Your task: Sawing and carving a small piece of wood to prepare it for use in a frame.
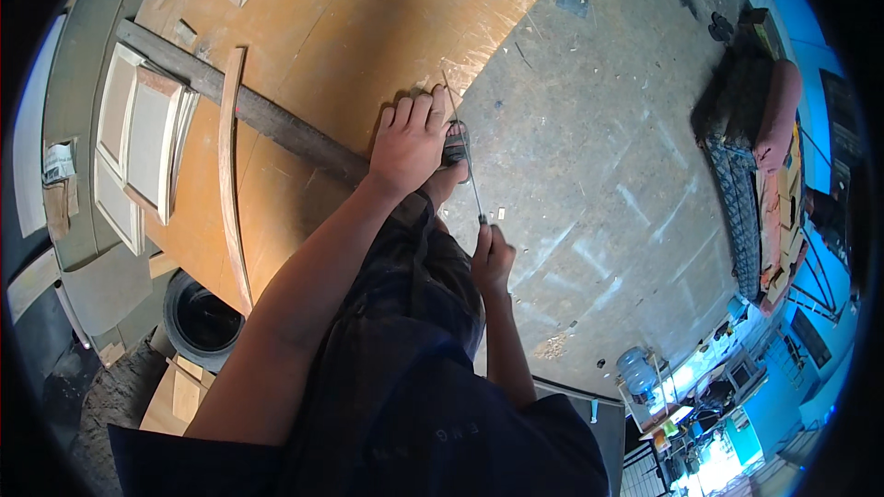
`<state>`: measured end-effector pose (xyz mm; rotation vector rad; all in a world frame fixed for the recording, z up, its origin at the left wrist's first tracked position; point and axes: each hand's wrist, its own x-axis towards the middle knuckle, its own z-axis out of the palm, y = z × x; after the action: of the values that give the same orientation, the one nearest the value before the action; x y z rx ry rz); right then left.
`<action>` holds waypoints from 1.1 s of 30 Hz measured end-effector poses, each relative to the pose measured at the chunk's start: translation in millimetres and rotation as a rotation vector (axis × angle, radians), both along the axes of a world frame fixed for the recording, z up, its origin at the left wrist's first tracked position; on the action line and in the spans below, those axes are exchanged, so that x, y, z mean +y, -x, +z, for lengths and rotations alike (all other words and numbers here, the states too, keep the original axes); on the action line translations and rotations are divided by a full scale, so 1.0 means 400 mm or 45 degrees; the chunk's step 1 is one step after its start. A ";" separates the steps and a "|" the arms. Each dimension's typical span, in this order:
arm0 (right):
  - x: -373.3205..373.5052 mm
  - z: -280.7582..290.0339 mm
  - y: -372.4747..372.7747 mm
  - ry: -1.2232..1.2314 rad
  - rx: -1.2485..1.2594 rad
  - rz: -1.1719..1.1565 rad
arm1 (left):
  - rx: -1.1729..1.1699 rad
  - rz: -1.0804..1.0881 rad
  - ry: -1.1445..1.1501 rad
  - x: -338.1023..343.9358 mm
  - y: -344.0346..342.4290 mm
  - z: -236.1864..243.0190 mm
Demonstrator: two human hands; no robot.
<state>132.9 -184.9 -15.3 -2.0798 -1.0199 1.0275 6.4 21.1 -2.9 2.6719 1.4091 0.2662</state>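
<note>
My right hand [494,262] is closed around the handle of a handsaw. The thin blade [467,152] of the saw points away from me, seen almost edge-on, and lies along the edge of the orange-brown board [322,46]. My left hand [407,143] rests palm down, fingers stretched forward, just left of the blade. Beneath or beside it ends a long dark beam [276,129] that slants across the board from the far left. My foot in a dark sandal [455,149] shows close to the blade. Where the teeth meet the wood cannot be made out.
A narrow curved wooden strip [230,147] crosses the board. Pale framed panels [138,129] are stacked at the left, above a black tyre [198,317]. Grey concrete floor [599,147] spreads to the right, toward a padded seat [737,193] and a water bottle [635,370].
</note>
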 end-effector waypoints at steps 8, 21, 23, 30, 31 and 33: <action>0.296 -0.068 0.026 -0.259 -0.058 0.039 | -0.011 -0.031 -0.021 -0.007 -0.002 -0.009; 0.261 -0.079 0.016 -0.310 -0.129 0.088 | -0.016 -0.009 -0.025 -0.005 -0.006 -0.008; 0.281 -0.084 0.023 -0.430 -0.129 -0.001 | -0.021 -0.008 -0.007 -0.004 -0.009 -0.005; 0.036 -0.025 -0.004 -0.050 -0.042 0.031 | -0.002 -0.001 -0.066 0.003 0.002 0.000; 0.035 -0.008 0.000 -0.008 -0.022 0.029 | 0.029 -0.013 -0.105 -0.001 0.006 0.005; 0.116 -0.034 0.004 -0.080 -0.092 0.053 | -0.007 -0.022 -0.083 -0.003 -0.005 -0.002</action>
<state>131.2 -138.4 -29.0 -2.0659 -1.1210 0.9343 8.5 19.8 -3.6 2.7318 1.3984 0.3232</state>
